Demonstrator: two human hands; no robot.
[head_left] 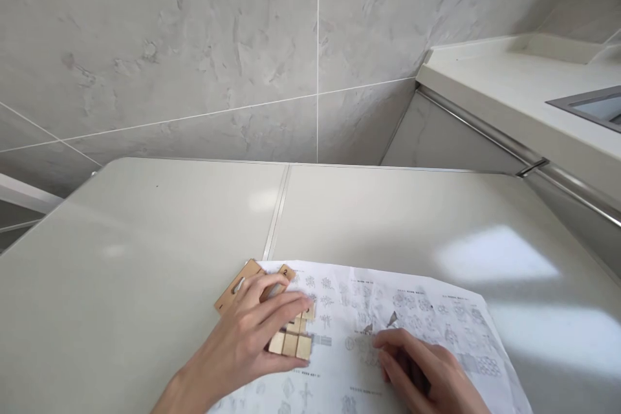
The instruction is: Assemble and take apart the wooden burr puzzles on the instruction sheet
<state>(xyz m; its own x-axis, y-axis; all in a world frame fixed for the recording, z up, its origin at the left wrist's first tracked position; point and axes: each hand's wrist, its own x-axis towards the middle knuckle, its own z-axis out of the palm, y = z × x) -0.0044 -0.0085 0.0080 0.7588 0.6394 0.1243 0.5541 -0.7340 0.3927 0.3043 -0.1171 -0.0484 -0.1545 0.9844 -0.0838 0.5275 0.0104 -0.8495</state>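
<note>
Pale blocks (290, 344) are sitting between left hand (242, 330) fingers and thumb, left of right hand (429, 362); visible row running crosswise. Left grip is clasping them over printed sheet (427, 317). Right grip is curling narrow; contents: cannot tell. Counting: one sheet, two numbered flat pieces (228, 294) showing, at least three blocks, rest hidden.

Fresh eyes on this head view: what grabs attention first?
Probably the pale wooden blocks under the left hand, low and near the middle, warm against all the grey and white. Next, the large printed sheet beneath both hands, with the right hand over its right part. Then the bright glare patch on the table, right side.
</note>
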